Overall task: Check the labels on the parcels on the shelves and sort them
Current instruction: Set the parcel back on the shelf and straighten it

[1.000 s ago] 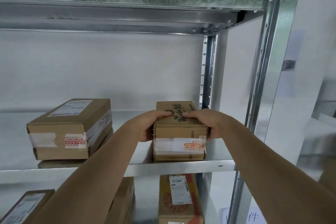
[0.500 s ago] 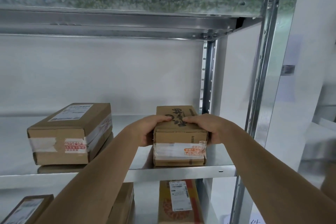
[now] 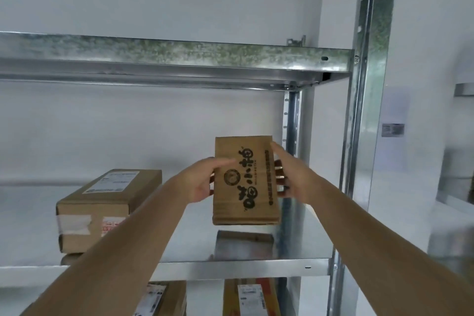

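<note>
A small brown cardboard parcel (image 3: 246,182) with black printed characters is held up off the metal shelf (image 3: 230,268), tipped so its printed face points at me. My left hand (image 3: 202,182) grips its left side, thumb on the front. My right hand (image 3: 289,177) grips its right side, fingers curled round the edge. No shipping label shows on the face turned to me. A larger brown parcel (image 3: 107,210) with a white label on top rests on the same shelf to the left.
The upper shelf beam (image 3: 177,59) runs overhead. A steel upright (image 3: 366,123) stands close on the right. More labelled parcels (image 3: 252,297) lie on the shelf below. The white wall is behind the shelf.
Both hands have lifted the small parcel off the shelf and tipped it upright, so its printed top now faces me. The view has tilted upward.
</note>
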